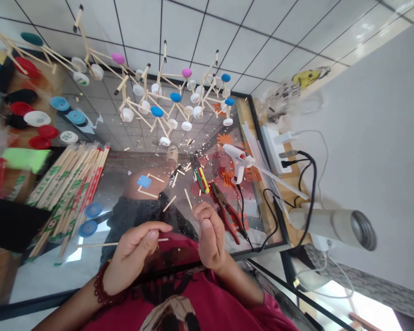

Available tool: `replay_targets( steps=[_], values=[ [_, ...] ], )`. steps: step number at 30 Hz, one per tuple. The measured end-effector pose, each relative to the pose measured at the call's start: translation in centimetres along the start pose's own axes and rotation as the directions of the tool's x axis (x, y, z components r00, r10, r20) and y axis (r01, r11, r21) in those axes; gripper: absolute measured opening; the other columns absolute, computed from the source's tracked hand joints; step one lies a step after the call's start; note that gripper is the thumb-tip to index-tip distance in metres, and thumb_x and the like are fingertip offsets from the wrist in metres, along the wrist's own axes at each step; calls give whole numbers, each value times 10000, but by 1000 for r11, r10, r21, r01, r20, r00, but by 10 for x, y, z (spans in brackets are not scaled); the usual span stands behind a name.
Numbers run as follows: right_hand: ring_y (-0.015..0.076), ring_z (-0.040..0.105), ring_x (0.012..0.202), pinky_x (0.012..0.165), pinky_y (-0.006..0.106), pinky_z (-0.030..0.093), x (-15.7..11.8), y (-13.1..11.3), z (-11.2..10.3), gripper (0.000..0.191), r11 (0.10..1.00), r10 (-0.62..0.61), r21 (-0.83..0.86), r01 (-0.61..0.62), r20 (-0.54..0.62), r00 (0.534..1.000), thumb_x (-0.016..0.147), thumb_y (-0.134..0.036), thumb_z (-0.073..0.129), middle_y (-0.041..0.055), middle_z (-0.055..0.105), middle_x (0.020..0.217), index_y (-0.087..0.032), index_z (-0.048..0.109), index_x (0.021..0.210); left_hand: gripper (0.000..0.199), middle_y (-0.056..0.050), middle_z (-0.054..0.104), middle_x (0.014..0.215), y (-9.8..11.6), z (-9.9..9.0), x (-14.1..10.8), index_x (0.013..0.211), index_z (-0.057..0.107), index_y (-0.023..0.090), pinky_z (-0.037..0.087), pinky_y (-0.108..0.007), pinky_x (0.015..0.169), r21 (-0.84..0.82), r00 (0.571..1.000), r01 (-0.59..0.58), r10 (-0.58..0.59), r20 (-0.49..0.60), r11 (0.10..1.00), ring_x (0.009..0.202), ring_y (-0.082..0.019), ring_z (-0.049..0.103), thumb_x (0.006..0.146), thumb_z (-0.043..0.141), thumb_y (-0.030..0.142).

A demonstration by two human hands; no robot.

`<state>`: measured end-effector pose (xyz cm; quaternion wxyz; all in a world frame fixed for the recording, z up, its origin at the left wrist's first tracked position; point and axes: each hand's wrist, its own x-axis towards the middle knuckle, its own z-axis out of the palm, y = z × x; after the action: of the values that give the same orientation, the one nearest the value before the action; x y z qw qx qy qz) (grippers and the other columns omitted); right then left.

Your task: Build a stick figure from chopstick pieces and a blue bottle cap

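My left hand (136, 250), a beaded bracelet at its wrist, is closed around a thin wooden stick (98, 245). The stick juts out on both sides of the hand, low over the glass table (124, 161). To its right, my right hand (210, 236) is curled with thumb against fingers; what they hold, if anything, is hidden. A short stick piece (188, 198) lies by its fingertips, and I cannot tell whether they touch. Ahead are a small blue piece (144, 181) with two sticks by it, more cut pieces, and green-and-yellow cutters (201, 178).
Red-handled pliers (227, 211) and a white glue gun (238, 161) with its cord lie on the right. Wrapped chopsticks (69, 193) and loose bottle caps (37, 118) are on the left. Several stick-and-cap figures (175, 97) stand at the back. A power strip (274, 147) is at the right edge.
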<state>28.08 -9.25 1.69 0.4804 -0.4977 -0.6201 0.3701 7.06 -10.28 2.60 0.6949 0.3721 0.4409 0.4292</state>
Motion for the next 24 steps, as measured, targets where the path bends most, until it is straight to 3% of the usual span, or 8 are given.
replay_targets(
  steps=[2,4,6,9,12,16,21,24],
  values=[
    [211,572,727,672,373,494,3,-2,-4,319,999,-32,-2,33,23,999,1161,-311,394,17,559,789,-274,506,865,410,92,332,557,2,0,2,1222,886,216,284,-170,419,-385,972,232,-205,111,893,460,-74,214,1029,744,548],
    [205,640,739,672,351,546,6,-4,-4,312,997,-63,-33,65,54,997,1158,-282,472,25,635,806,-271,589,869,511,117,258,605,5,-4,6,1373,819,179,244,-150,392,-611,925,379,-282,254,695,478,-66,101,1050,708,558],
    [201,716,792,712,338,608,7,-6,-2,252,990,-89,-101,96,74,993,1144,-248,540,38,722,873,-266,687,940,566,121,253,630,6,-9,8,1489,729,116,235,-142,368,-705,898,439,-255,358,557,473,-67,71,1115,596,520],
    [194,776,859,767,331,646,4,-3,6,170,957,-202,-203,210,60,978,1098,-169,636,51,803,991,-269,774,1097,643,112,284,652,5,-17,10,1578,602,26,226,-143,344,-764,883,465,-169,438,447,452,-69,88,1172,416,488],
    [198,774,857,785,351,642,1,1,12,289,914,-321,-254,316,23,947,1040,-85,691,41,819,1020,-292,784,1219,703,101,309,666,2,-20,9,1614,530,14,228,-146,350,-796,878,476,-149,455,374,461,-76,106,1181,287,513],
    [237,797,973,836,373,690,3,5,16,386,926,-234,-306,220,-9,972,1020,-233,804,94,808,1164,-269,738,1398,671,95,309,675,0,-20,9,1644,500,109,238,-141,357,-793,849,525,-123,514,307,464,-86,113,1175,240,513],
    [198,817,940,843,305,701,8,7,17,252,957,-183,-217,194,73,980,1067,-197,723,66,842,1091,-260,801,1299,546,90,316,696,1,-22,10,1565,597,127,255,-119,352,-763,807,582,-86,584,283,447,-66,122,1167,387,436],
    [188,823,933,821,294,696,9,4,13,249,975,-159,-145,169,80,984,1098,-173,653,69,849,1080,-254,817,1267,554,95,328,683,1,-19,10,1536,637,129,242,-110,344,-743,794,597,-87,602,304,445,-56,116,1141,511,497]
  ],
)
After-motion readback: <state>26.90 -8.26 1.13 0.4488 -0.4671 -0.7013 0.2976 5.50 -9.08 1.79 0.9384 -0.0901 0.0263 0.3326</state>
